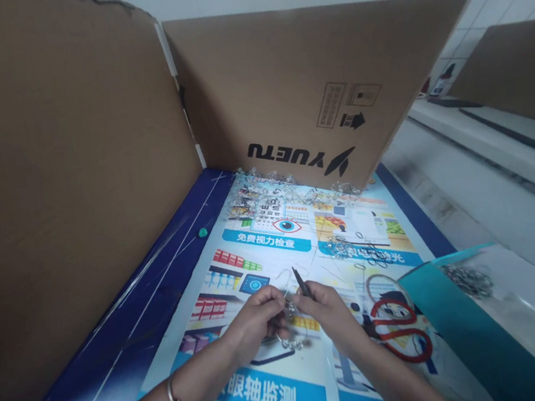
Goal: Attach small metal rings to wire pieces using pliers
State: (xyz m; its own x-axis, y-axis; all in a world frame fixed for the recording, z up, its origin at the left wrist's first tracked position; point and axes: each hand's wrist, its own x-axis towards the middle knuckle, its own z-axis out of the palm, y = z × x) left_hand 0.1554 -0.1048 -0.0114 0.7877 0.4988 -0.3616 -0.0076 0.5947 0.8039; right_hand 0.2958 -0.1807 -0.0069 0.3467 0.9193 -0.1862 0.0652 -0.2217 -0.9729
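Note:
Near the middle of the printed sheet, my left hand (262,315) pinches a thin strand with small clear beads (295,342), which hangs below the fingertips in a loose loop. Close beside it, my right hand (327,311) is closed around a dark, narrow-tipped tool (300,282) that looks like tweezers, its tip pointing up and away. The right fingertips are at the strand too, but whether they grip it I cannot tell. To the right of my right forearm lie red-handled scissors (399,328), their blades partly hidden.
A teal-edged box (469,325) holding a pile of small metal pieces (469,281) stands at the right. Clear beaded pieces (270,187) lie along the foot of the cardboard panel (281,85). Another cardboard wall (65,176) rises at the left. Small wire-like bits (348,245) lie on the sheet.

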